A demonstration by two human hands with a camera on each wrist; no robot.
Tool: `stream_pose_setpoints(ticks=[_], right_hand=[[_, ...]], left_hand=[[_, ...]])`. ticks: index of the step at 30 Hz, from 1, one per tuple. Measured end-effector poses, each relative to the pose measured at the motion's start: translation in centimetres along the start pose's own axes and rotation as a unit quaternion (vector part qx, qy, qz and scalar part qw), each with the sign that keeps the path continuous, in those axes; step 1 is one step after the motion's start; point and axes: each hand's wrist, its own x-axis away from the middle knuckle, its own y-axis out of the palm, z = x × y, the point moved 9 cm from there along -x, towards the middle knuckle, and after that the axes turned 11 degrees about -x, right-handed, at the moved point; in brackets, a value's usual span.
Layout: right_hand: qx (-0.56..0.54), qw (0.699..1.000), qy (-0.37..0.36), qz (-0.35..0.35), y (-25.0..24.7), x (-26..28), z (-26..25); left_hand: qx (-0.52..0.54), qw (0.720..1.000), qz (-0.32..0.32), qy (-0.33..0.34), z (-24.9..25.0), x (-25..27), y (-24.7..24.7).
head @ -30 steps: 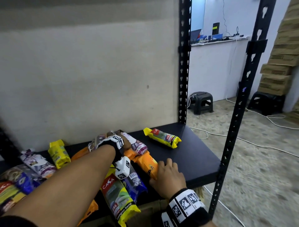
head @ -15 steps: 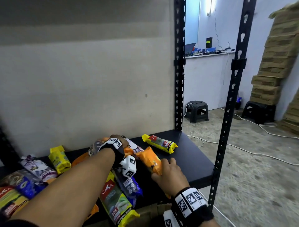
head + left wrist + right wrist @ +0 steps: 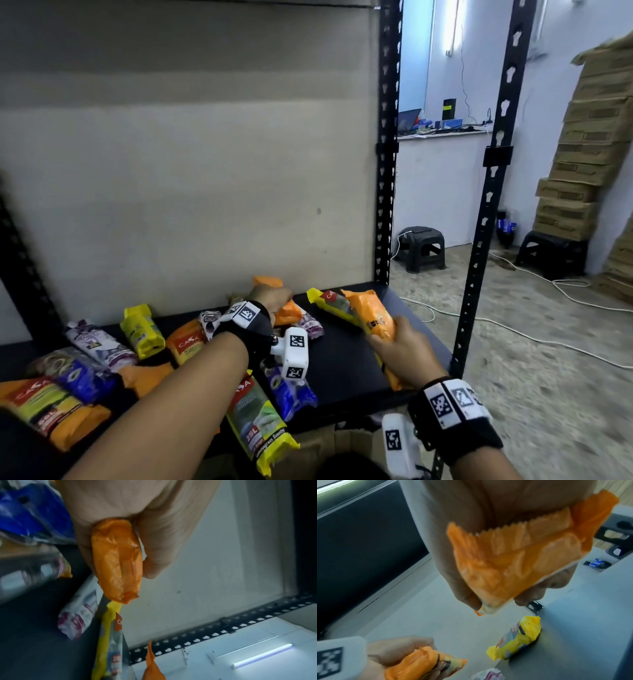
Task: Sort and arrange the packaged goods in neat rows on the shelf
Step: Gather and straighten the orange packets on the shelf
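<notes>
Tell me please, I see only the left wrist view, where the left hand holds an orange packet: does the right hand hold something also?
Observer: Yes. The right hand grips a second orange packet, tilted over the right part of the shelf.
Operator: Does anything lie at the front edge, near the person?
Observer: A yellow-green packet lies under the left forearm, and its near end overhangs the front edge.
</notes>
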Motion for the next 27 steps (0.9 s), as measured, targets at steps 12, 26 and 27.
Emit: stream_pose_setpoints(ticks=[12, 26, 27], right_hand=[[0.046, 0.997, 0.054, 0.038, -2.1, 0.0, 2.4], [0.15, 0.988, 0.033, -0.004, 0.2, -4.0, 6.8], [0.147, 0.988, 0.038, -0.006, 0.2, -4.2, 6.9]], left_hand=[[-0.005, 0.997, -0.048, 0.064, -2.7, 8.8, 9.6], [-0.115, 0.985, -0.066, 0.11, -5.6, 11.9, 16.0], [-0.119, 0.984, -0.068, 0.11, -5.4, 11.6, 16.1]])
